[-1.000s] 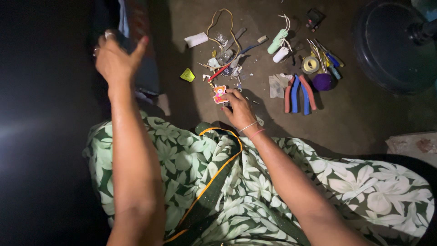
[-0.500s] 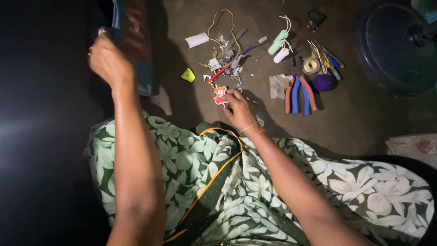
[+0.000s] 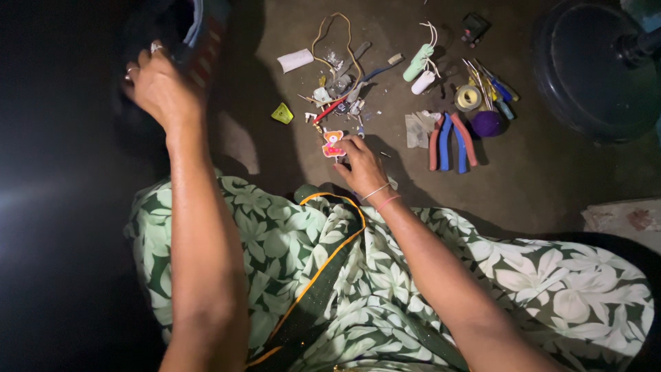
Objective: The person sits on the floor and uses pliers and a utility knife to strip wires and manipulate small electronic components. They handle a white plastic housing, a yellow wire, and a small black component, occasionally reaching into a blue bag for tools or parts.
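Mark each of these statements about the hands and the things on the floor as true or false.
1. The right hand touches a small cartoon-figure piece. True.
2. The left hand rests flat on the floor. False: it is raised against a dark object with a striped edge.
3. The pliers with red and blue handles lie on the floor, untouched. True.
4. The roll of tape sits in the person's lap. False: it lies on the floor beside a purple round thing.

Small orange bear-shaped figure [image 3: 333, 144] flat on the dark floor, touching right-hand fingers [image 3: 346, 146]
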